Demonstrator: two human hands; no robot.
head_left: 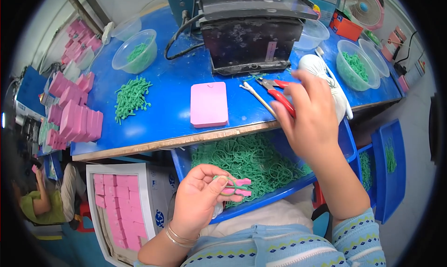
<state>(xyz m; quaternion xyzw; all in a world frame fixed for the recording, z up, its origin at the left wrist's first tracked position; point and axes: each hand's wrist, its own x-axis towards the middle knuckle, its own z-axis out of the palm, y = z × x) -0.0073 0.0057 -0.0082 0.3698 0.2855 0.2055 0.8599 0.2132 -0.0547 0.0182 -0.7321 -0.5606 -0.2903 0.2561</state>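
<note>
My left hand [202, 195] is closed, pinching a thin green rubber loop [231, 179] and small pink wavy-edged pieces [242, 187] over the blue bin. My right hand [307, 111] is held over the table's front edge, fingers apart. Just beside its thumb and fingers lie red-handled cutting pliers [281, 103], their jaws pointing away. I cannot tell whether the hand touches them. A thin wooden stick with a white tip [253, 95] lies left of the pliers. Further left, a pink rectangular block [209, 104] sits flat on the blue table.
Below the table edge, a blue bin [221, 215] holds tangled green strands. A green pile [132, 98] and stacked pink blocks [77, 120] stand left. Behind is a black machine [249, 43]; clear bowls [122, 57] flank it. A white cloth bundle [316, 64] lies right. Another person [49, 202] sits far left.
</note>
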